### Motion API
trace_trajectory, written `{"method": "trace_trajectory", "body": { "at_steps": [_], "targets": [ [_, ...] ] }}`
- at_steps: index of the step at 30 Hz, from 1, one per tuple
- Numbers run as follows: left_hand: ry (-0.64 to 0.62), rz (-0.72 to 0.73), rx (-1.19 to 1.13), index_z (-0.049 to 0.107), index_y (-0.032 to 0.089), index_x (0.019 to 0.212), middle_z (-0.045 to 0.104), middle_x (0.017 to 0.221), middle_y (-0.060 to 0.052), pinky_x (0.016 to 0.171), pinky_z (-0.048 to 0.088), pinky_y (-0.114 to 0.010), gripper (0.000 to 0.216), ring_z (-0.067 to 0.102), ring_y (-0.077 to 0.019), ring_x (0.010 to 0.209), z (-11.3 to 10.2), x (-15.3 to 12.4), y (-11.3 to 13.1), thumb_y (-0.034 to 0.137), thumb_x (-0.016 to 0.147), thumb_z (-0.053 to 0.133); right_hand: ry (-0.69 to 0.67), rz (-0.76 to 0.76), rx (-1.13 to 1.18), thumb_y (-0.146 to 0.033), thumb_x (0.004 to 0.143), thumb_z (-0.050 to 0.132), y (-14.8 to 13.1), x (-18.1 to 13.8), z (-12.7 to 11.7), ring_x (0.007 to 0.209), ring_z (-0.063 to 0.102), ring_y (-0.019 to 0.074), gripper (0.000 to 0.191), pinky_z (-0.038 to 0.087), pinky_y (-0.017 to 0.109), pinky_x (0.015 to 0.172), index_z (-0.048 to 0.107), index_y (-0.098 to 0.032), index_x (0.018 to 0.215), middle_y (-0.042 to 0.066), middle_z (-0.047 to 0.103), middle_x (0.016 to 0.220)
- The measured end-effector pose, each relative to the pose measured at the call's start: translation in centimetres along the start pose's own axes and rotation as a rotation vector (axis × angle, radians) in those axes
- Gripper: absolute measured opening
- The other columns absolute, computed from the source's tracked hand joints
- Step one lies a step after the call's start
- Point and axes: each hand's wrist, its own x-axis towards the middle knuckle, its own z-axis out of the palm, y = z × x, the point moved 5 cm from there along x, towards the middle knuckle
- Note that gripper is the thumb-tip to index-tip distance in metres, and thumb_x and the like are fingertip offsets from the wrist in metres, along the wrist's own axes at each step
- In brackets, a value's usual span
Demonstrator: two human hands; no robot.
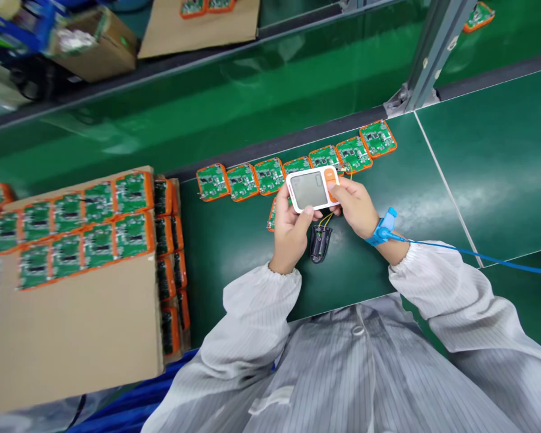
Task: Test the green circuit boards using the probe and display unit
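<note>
Both my hands hold a white handheld device (308, 191) with a grey display and orange buttons, its screen facing up. My left hand (292, 228) grips the left and lower edge, thumb along the bottom rim. At the right end, my right hand (354, 204) has its fingers round the edge and its thumb at the orange buttons. Below the device, a black battery holder (320, 243) lies on the table, with yellow wires running up behind the device. One green circuit board in an orange shell (271, 215) is partly hidden behind my left hand.
A row of orange-shelled circuit boards (269, 175) lines the table's back edge. To the left, more boards (100, 245) rest on stacked cardboard (90, 325). A blue cord (469, 255) runs right from my wrist strap (385, 228). A metal post (435, 57) stands at the back right.
</note>
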Motion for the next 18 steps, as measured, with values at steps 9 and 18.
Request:
{"method": "trace_trajectory", "body": {
  "at_steps": [9,18],
  "targets": [
    [0.042,0.009,-0.07,0.051,0.029,0.124,0.063,0.094,-0.001,0.061,0.05,-0.02,0.053,0.058,-0.0078,0.06,-0.5,0.23,0.23,0.036,0.076,0.071,-0.206,0.1,0.004,-0.029,0.082,0.057,0.41,-0.15,0.02,0.046,0.045,0.0046,0.015,0.034,0.015,0.041,0.055,-0.017,0.089,-0.007,0.052,0.057],
    [0.04,0.017,-0.074,0.051,0.029,0.125,0.064,0.101,-0.002,0.062,0.051,-0.021,0.053,0.059,-0.0091,0.064,-0.38,0.02,0.33,0.037,0.076,0.069,-0.214,0.068,-0.013,-0.032,0.081,0.059,0.17,-0.16,-0.06,0.047,0.048,0.0044,0.018,0.035,0.014,0.042,0.056,-0.016,0.087,-0.006,0.054,0.057]
  ]
}}
